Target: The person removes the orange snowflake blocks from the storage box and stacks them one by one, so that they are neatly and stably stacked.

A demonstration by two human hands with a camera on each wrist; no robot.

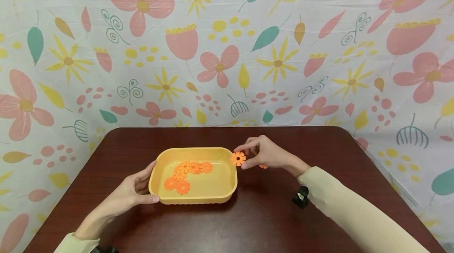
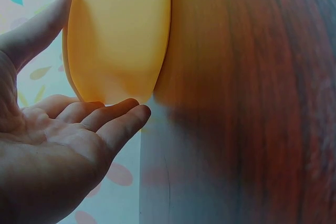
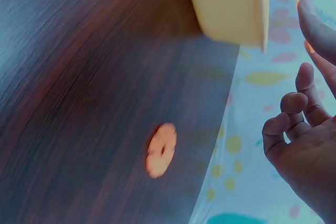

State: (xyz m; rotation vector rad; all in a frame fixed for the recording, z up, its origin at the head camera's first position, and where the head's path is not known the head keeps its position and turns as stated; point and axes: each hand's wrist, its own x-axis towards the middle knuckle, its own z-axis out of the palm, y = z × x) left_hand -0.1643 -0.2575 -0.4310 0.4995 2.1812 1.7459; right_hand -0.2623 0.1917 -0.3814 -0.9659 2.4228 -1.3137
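A yellow plastic basin stands on the table with several orange flower-shaped notched discs lying in its left and middle part. My left hand holds the basin's left end, thumb at the near corner and fingers along the far side. Above the basin's right rim, my right hand pinches one orange notched disc between thumb and fingers. Another orange disc lies flat on the table; in the head view the right hand mostly hides it.
The dark brown wooden table reaches back to a flower-printed cloth hanging behind it. A small black device sits on the right wrist, over a cream sleeve.
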